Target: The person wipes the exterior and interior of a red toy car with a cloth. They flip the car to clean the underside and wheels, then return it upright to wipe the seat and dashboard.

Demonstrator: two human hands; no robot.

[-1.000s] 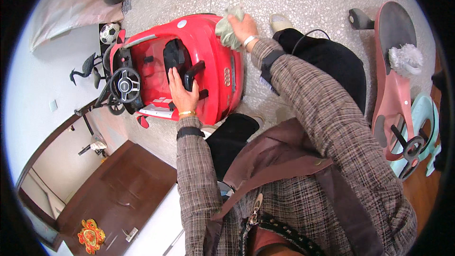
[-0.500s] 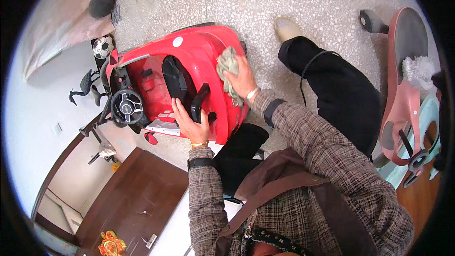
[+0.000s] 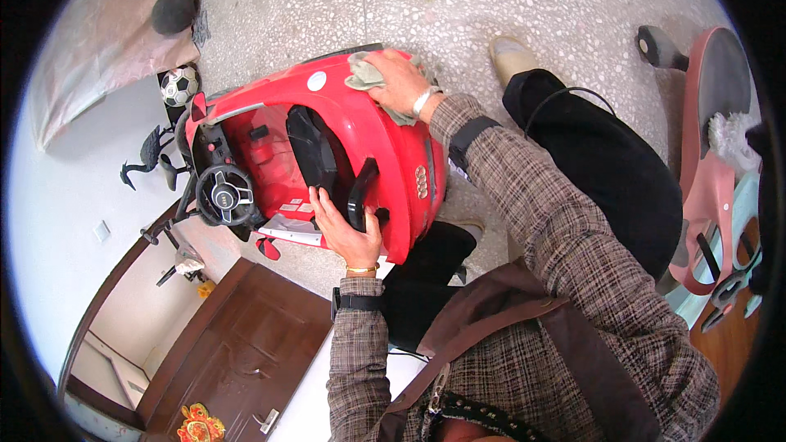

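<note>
Thing: red ride-on toy car (image 3: 385,143), hard glossy plastic shell, tipped on its side on the speckled floor (image 3: 524,0), just in front of the person's legs.
L hand (image 3: 348,233): fingers curled round the black seat-back bar (image 3: 360,192) at the cockpit edge, gripping it and steadying the car.
R hand (image 3: 401,82): closed down on a grey-green cloth (image 3: 364,74), pressing it flat on the upper red body panel near a round white sticker (image 3: 317,79).
Cockpit: black steering wheel (image 3: 227,194) and black seat (image 3: 315,151) face left in view.
Handling (my read): bulky but prob. light for its size, hollow moulded shell; stiff, won't flex much. Gloss surface = slippery under a cloth, so car wants to slide or roll w/o a 2nd hold.
Where to hold: seat bar or cockpit rim, firm edges w/ room for fingers. Avoid wheel and mirrors, thin parts, likely to snap.
Cloth: soft, limp, bunches easily; palm pressure keeps it spread.
Nearby: football (image 3: 178,86) and dark ball (image 3: 173,10) upper left, pink scooter-type toy (image 3: 712,164) right, brown door (image 3: 237,344) lower left.
</note>
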